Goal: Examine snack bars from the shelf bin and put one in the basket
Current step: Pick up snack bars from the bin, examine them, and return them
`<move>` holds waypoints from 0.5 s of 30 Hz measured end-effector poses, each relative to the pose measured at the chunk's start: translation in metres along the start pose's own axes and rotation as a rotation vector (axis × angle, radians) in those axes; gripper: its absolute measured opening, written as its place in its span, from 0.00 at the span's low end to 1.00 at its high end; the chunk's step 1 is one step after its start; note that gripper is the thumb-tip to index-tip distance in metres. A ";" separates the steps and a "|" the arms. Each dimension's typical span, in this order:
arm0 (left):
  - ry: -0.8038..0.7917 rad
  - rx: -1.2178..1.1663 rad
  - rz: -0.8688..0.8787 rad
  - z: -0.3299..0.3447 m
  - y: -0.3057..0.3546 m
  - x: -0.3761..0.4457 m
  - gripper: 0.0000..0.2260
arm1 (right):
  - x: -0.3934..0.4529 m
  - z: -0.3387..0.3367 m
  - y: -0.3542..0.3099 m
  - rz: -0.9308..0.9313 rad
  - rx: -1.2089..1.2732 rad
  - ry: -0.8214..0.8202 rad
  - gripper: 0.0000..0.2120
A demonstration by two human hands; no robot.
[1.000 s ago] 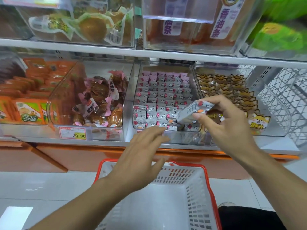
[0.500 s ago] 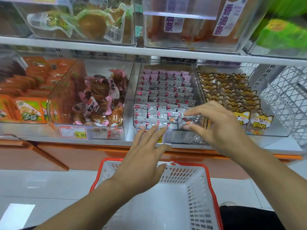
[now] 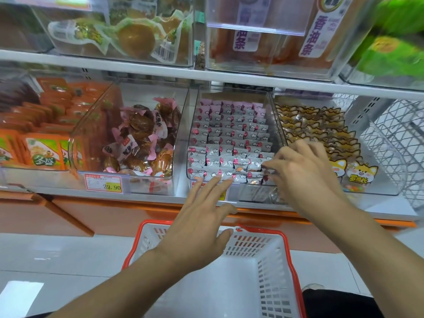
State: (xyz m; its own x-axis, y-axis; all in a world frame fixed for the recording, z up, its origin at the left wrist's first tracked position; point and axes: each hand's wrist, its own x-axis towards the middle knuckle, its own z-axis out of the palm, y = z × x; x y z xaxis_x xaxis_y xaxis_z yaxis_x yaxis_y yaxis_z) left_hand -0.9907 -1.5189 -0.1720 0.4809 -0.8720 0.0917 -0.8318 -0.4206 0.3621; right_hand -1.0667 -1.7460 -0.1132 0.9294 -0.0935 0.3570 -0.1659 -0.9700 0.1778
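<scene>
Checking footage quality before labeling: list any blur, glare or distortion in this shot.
Head view: wide-angle bend in the shelf edge; green packs top right motion-smeared; glare on the clear bin walls; right hand fingers slightly soft; snack bars and basket sharp.

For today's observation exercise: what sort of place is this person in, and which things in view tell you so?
Most likely a shop's snack aisle. Clear shelf bins hold rows of wrapped snacks, a price tag reads 29.90, and a red-rimmed shopping basket waits below the hands.

The right hand (image 3: 305, 175) is reaching its fingertips (image 3: 267, 165) into the front of the clear shelf bin (image 3: 229, 187) among the snack bars (image 3: 229, 136); the left hand (image 3: 202, 228), fingers spread, is hovering below it, above the basket (image 3: 291, 253).
</scene>
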 end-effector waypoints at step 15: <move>0.157 -0.224 -0.039 -0.002 0.003 -0.002 0.15 | -0.010 -0.021 -0.011 0.364 0.511 0.329 0.02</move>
State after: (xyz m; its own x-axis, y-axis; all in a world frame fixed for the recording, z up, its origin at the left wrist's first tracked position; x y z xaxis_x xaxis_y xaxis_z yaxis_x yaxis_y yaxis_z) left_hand -0.9940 -1.5180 -0.1691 0.5626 -0.7995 0.2103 -0.7386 -0.3718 0.5624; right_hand -1.0814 -1.7298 -0.0994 0.6831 -0.4374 0.5849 -0.1965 -0.8814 -0.4296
